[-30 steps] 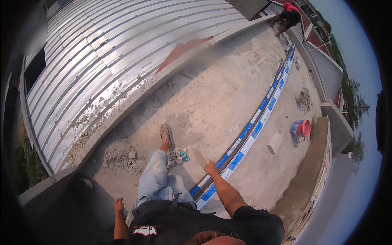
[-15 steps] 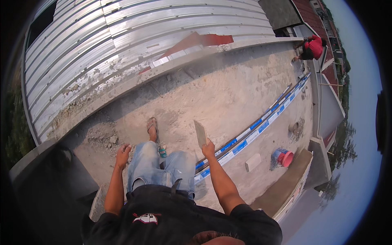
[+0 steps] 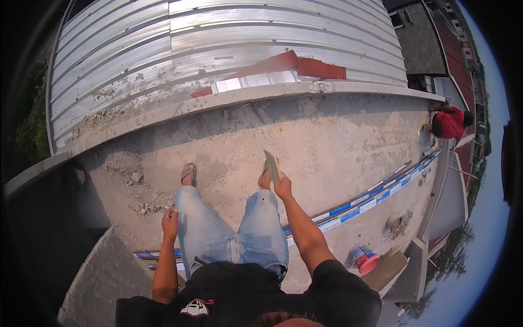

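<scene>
Holds a thin, flat, greyish board [image 3: 272, 166] out ahead of the right leg, above the floor and partly in front of the right sandalled foot. Has the right hand [image 3: 283, 188] closed around its near end, with the far end free and leaning left. Seems stiff, and light enough for one hand; cannot tell wood from metal or plastic. Probably best held at the near end or along both long edges, with care for the thin corners, likely to chip if knocked. Cannot judge slipperiness from here.

Carries the left hand [image 3: 170, 219] low, just left of the left thigh, with bent fingers; cannot tell whether pinched on something small or merely curled.

Stands on a dusty concrete floor [image 3: 332, 141], with rubble [image 3: 150, 207] to the left. To the right, long blue-and-white strips [image 3: 365, 203] and, nearer, a red-and-blue bucket [image 3: 366, 260]. At far right, a person in red [image 3: 451, 124], bent low. Beyond the far ledge [image 3: 256, 94], a ribbed metal roof [image 3: 229, 35] with red sheet pieces [image 3: 321, 68] on top.
</scene>
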Demonstrator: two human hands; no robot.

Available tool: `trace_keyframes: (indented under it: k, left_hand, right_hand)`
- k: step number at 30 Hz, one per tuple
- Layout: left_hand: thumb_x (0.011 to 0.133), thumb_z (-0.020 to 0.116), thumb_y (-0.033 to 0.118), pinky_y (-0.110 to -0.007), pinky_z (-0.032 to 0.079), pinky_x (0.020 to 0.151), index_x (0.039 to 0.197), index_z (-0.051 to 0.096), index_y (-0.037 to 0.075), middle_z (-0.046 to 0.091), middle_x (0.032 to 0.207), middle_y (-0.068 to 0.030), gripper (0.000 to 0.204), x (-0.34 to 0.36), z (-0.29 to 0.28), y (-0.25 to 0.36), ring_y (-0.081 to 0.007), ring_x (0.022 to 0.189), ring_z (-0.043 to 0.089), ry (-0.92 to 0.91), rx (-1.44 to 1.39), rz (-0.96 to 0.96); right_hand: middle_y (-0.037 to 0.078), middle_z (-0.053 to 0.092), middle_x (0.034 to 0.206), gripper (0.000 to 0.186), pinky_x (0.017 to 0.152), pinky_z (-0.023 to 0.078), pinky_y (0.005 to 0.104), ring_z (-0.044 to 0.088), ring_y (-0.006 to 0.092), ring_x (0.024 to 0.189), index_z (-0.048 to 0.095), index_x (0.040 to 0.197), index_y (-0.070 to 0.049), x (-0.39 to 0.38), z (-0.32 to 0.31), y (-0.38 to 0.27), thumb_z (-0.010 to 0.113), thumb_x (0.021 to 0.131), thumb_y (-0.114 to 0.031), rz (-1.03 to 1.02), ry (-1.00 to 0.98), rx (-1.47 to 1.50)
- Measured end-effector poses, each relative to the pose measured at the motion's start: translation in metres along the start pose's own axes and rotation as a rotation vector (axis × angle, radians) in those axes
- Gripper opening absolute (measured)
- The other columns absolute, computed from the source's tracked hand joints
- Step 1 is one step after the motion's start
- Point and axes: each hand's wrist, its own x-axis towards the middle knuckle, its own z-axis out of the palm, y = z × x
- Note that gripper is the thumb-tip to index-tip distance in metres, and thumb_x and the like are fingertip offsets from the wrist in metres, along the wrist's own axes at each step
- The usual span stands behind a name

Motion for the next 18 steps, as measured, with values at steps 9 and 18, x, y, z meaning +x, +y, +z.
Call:
trace_keyframes:
  k: [9,18]
  left_hand:
    - [0.091,0.057,0.032,-0.041,0.035,0.103,0.129,0.044,-0.010,0.047,0.128,-0.0282,0.058,-0.082,0.198,-0.021,-0.0384,0.120,0.046,-0.030,0.237,-0.091]
    - [0.081,0.067,0.024,-0.047,0.039,0.098,0.119,0.053,-0.006,0.053,0.120,-0.0300,0.051,-0.076,0.297,-0.070,-0.0445,0.113,0.050,0.000,0.339,-0.042]
  right_hand:
    - [0.028,0.063,0.098,0.049,0.084,0.049,0.0483,0.062,0.0429,0.094,0.057,0.121,-0.002,0.264,0.054,0.154,0.049,0.074,-0.003,-0.183,-0.116,-0.321]
    - [0.028,0.061,0.105,0.045,0.088,0.046,0.0461,0.058,0.0427,0.100,0.057,0.117,0.004,0.425,0.164,0.165,0.050,0.073,0.001,-0.498,0.108,-0.328]
